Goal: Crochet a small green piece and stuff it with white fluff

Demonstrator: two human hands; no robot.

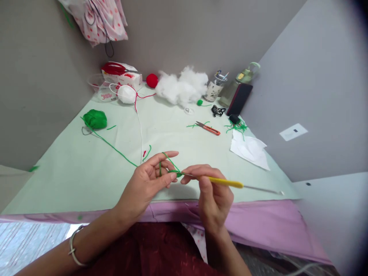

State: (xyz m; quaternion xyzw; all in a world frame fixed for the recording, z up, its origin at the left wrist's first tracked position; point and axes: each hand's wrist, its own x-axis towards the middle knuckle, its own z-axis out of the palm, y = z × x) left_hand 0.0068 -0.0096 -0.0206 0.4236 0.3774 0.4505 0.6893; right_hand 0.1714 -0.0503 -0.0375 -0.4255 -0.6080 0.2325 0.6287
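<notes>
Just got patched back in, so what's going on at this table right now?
A person is working green yarn with a hook. The left hand pinches a small green piece, with yarn looped over its index finger. The right hand grips the yellow-handled hook, its tip at the piece. The yarn trails to the left hand from a green bundle on the table's left side. Orange-handled snips lie beyond the hands, unheld.
</notes>
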